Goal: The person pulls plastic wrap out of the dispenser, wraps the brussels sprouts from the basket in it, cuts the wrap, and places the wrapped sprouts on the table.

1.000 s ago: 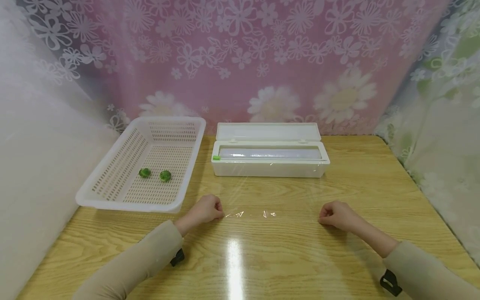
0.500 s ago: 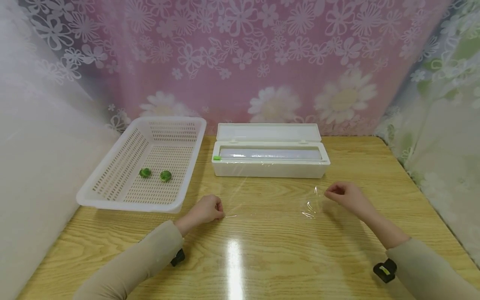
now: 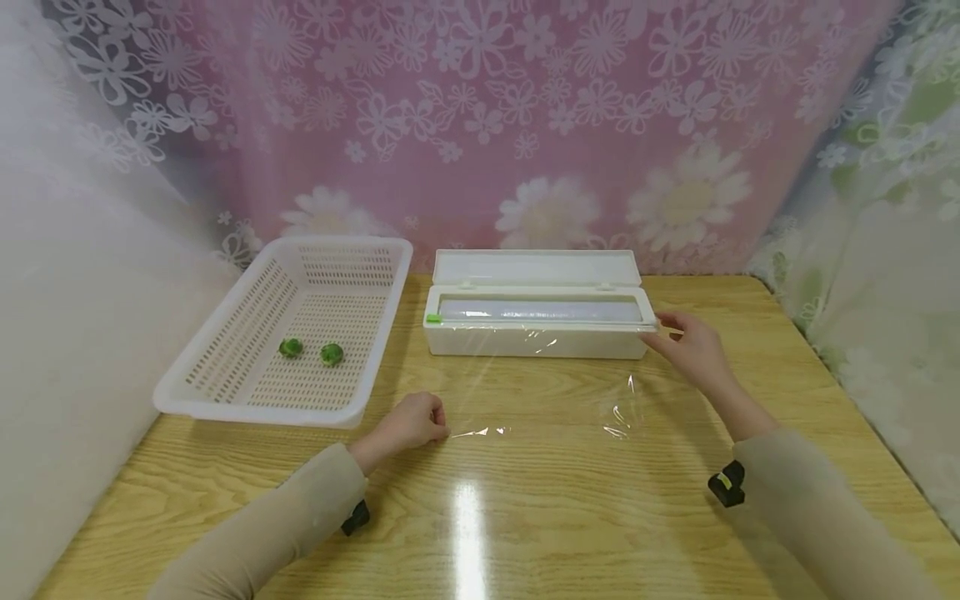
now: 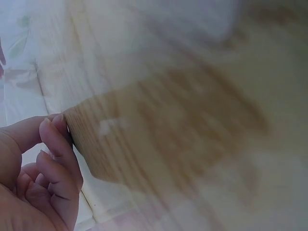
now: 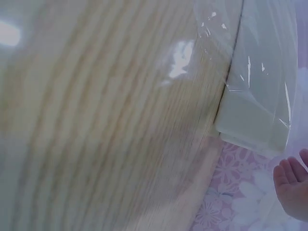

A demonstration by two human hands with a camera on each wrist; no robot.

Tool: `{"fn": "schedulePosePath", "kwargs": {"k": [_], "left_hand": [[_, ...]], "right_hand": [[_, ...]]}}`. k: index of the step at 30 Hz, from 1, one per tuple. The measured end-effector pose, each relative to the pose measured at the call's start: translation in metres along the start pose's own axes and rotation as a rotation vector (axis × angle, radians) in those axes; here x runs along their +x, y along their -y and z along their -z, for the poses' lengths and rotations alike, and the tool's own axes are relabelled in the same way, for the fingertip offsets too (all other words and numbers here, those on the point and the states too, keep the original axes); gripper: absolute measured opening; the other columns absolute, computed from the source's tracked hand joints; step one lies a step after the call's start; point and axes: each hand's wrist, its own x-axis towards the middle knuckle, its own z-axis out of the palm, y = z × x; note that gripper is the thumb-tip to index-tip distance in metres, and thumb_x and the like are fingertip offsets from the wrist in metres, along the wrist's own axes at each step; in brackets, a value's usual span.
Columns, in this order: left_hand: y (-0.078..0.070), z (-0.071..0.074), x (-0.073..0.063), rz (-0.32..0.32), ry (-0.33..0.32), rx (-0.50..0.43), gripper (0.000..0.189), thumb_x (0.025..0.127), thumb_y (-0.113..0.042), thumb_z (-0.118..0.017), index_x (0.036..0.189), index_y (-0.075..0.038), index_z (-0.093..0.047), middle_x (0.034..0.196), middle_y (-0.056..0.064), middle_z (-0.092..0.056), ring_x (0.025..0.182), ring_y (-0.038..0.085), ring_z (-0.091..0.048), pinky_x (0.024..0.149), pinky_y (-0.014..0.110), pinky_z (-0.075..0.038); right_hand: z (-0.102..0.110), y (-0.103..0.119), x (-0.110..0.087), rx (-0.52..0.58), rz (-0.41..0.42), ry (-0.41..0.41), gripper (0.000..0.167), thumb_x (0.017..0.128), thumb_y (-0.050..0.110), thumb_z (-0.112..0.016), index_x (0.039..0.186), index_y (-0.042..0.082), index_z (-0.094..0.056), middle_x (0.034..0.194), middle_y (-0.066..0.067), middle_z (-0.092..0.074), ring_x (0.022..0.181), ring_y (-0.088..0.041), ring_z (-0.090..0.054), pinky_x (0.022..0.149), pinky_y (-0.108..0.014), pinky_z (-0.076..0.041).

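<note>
A sheet of clear cling film (image 3: 551,398) stretches toward me from a white cling film dispenser (image 3: 536,342) with its lid up and the roll (image 3: 540,311) showing inside. My left hand (image 3: 408,419) pinches the film's near left corner between thumb and fingertips; the left wrist view shows the same hand (image 4: 53,175) with its other fingers curled. At the dispenser's right end is my right hand (image 3: 692,350), thumb and fingers apart around the front corner. In the right wrist view its loosely bent fingers (image 5: 288,169) are beside the box's end. A green slider (image 3: 433,318) sits at the dispenser's left.
To the left stands a white perforated basket (image 3: 255,412) holding two small green balls like Brussels sprouts (image 3: 332,354). Behind the wooden table (image 3: 570,517) hangs a pink flowered curtain (image 3: 465,167); pale flowered sheets flank both sides.
My right hand has let go of the film's near right corner and moved away from me to the dispenser's right end. The left hand stays put, still pinching the film.
</note>
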Motion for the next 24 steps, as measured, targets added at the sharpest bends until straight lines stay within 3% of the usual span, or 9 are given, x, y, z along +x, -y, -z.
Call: {"fn": "schedulePosePath", "kwargs": {"k": [12,24], "left_hand": [[0.000,0.001,-0.002,0.002,0.009,0.001,0.020,0.077,-0.008,-0.065,0.061,-0.007,-0.052,0.051,0.000,-0.053,0.045,0.009,-0.041,0.042,0.020,-0.033],[0.001,0.000,-0.001,-0.001,0.006,0.001,0.020,0.076,-0.007,-0.065,0.061,-0.007,-0.052,0.051,-0.001,-0.052,0.045,0.009,-0.041,0.042,0.020,-0.033]], "right_hand": [[-0.004,-0.006,0.021,-0.027,-0.036,0.143,0.082,0.082,0.043,-0.059,0.136,-0.006,-0.022,0.136,-0.029,-0.024,0.115,-0.051,-0.028,0.089,-0.057,-0.033],[-0.007,-0.011,0.024,-0.064,-0.018,0.120,0.078,0.082,0.041,-0.060,0.134,-0.008,-0.028,0.134,-0.029,-0.029,0.115,-0.050,-0.031,0.088,-0.056,-0.034]]}}
